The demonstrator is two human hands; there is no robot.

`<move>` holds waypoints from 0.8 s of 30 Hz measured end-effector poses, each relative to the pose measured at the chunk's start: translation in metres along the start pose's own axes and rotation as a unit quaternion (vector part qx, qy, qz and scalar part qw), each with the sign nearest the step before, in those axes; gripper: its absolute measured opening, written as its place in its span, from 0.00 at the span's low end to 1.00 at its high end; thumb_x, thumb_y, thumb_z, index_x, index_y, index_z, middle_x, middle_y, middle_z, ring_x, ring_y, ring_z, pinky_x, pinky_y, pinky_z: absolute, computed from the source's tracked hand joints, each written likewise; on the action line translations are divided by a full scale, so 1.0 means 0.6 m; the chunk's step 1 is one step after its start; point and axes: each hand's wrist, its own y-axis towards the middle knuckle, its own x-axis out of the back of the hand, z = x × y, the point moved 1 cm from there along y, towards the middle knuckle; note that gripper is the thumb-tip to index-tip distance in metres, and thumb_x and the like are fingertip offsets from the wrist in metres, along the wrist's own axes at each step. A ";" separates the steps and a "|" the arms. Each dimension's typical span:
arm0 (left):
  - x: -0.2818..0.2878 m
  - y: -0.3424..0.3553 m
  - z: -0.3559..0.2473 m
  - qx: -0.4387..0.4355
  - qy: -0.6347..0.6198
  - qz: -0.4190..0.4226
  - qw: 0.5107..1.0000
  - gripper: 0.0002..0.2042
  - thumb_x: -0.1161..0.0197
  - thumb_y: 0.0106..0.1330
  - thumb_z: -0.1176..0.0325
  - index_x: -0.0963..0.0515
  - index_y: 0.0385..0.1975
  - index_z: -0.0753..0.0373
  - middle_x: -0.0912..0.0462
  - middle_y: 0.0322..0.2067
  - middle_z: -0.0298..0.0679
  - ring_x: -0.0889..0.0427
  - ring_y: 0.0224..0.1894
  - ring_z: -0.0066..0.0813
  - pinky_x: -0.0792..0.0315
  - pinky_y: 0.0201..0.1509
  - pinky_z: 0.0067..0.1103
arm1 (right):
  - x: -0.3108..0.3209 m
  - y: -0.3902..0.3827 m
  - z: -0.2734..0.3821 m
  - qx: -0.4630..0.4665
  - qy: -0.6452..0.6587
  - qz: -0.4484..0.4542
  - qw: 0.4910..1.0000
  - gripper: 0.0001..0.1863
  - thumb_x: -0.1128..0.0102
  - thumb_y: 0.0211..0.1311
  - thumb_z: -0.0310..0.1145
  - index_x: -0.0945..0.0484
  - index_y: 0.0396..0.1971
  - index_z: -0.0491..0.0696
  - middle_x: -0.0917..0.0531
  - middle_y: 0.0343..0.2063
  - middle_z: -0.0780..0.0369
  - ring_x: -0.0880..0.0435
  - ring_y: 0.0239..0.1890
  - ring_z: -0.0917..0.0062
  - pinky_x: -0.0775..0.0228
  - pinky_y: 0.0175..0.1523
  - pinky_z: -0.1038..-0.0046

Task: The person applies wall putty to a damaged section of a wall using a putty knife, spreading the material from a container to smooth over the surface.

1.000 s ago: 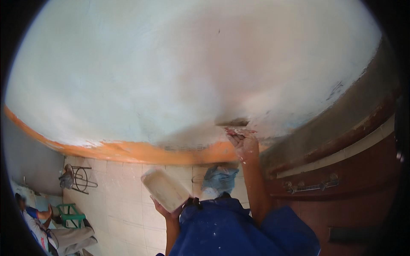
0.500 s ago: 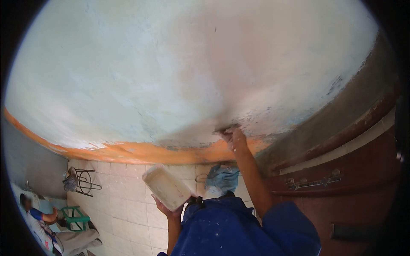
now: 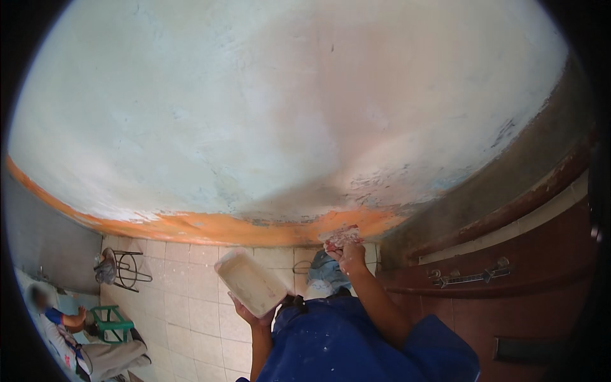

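My right hand (image 3: 350, 258) is closed on a putty knife (image 3: 339, 237), whose broad blade is smeared with whitish filler. The knife is in front of the orange strip at the foot of the wall (image 3: 273, 95); whether it touches the wall I cannot tell. Whitish filler coats the wall above that strip, with rough dark patches toward the right. My left hand (image 3: 245, 312) grips a pale rectangular tub (image 3: 251, 280) from below and the side, tilted so that the filler smeared inside shows. Part of that hand is hidden behind the tub.
On the tiled floor (image 3: 184, 305) lies a blue cloth or bag (image 3: 328, 274) near my feet. A black metal stool (image 3: 130, 270) and a green stool (image 3: 111, 323) stand at left, where another person (image 3: 95, 363) sits. A dark red door (image 3: 496, 293) with a handle is at right.
My right hand has moved down with the putty knife, away from the whitish wall area to the orange strip, turning the smeared blade into view. The left hand and tub stay almost the same.
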 end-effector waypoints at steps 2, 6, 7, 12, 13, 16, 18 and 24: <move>0.019 0.013 0.008 -0.009 -0.008 0.035 0.999 0.33 0.31 0.49 0.60 0.41 0.53 0.60 0.32 0.46 0.39 0.27 0.44 0.31 0.25 0.42 0.27 | 0.004 0.063 -0.015 0.003 -0.002 -0.007 1.000 0.08 0.57 0.52 0.16 0.34 0.34 0.36 0.26 0.30 0.52 0.21 0.30 0.63 0.21 0.35 0.66; -0.015 0.009 0.005 0.011 -0.041 0.027 0.999 0.35 0.30 0.47 0.61 0.41 0.53 0.60 0.32 0.46 0.40 0.27 0.44 0.31 0.25 0.42 0.27 | -0.070 0.135 0.077 0.005 0.097 0.012 0.995 0.03 0.59 0.54 0.19 0.34 0.25 0.39 0.26 0.27 0.52 0.22 0.33 0.61 0.22 0.43 0.64; -0.016 0.008 0.000 0.019 -0.062 0.016 0.998 0.36 0.28 0.45 0.60 0.41 0.53 0.60 0.31 0.46 0.40 0.27 0.44 0.31 0.25 0.43 0.28 | -0.096 0.106 0.101 0.034 0.092 0.045 0.994 0.03 0.58 0.54 0.19 0.34 0.26 0.39 0.26 0.27 0.52 0.22 0.33 0.61 0.22 0.43 0.64; -0.021 -0.009 -0.010 0.014 -0.048 -0.035 0.998 0.43 0.22 0.33 0.60 0.40 0.52 0.61 0.31 0.45 0.40 0.27 0.43 0.31 0.26 0.43 0.28 | -0.115 -0.077 0.181 0.115 0.089 0.136 0.980 0.09 0.55 0.53 0.19 0.33 0.36 0.34 0.26 0.32 0.50 0.21 0.33 0.60 0.22 0.42 0.62; -0.024 -0.018 -0.010 0.010 -0.030 -0.047 0.998 0.43 0.22 0.32 0.60 0.40 0.52 0.61 0.31 0.45 0.40 0.27 0.43 0.31 0.26 0.43 0.28 | -0.101 -0.099 0.179 0.126 0.083 0.119 0.981 0.10 0.55 0.54 0.19 0.33 0.36 0.34 0.25 0.32 0.51 0.21 0.33 0.60 0.22 0.42 0.61; -0.031 -0.020 -0.018 0.019 -0.023 -0.054 0.998 0.45 0.20 0.29 0.60 0.40 0.51 0.62 0.31 0.45 0.39 0.27 0.43 0.31 0.26 0.43 0.27 | -0.071 -0.125 0.151 0.129 0.056 0.063 0.988 0.12 0.55 0.54 0.21 0.33 0.39 0.35 0.25 0.33 0.51 0.21 0.34 0.61 0.23 0.43 0.59; -0.034 -0.021 -0.016 0.010 -0.014 -0.043 0.999 0.45 0.21 0.30 0.59 0.40 0.52 0.61 0.31 0.45 0.39 0.27 0.43 0.31 0.26 0.43 0.27 | -0.028 -0.082 0.097 0.089 0.012 -0.004 0.996 0.13 0.54 0.54 0.21 0.33 0.41 0.35 0.24 0.34 0.52 0.21 0.34 0.62 0.23 0.43 0.58; 0.008 -0.006 0.003 -0.015 0.007 0.081 0.997 0.27 0.39 0.58 0.58 0.42 0.53 0.60 0.33 0.46 0.40 0.28 0.44 0.32 0.25 0.42 0.28 | 0.020 0.101 0.031 -0.015 0.001 -0.037 0.999 0.08 0.55 0.53 0.18 0.33 0.35 0.38 0.25 0.30 0.54 0.22 0.33 0.63 0.23 0.45 0.64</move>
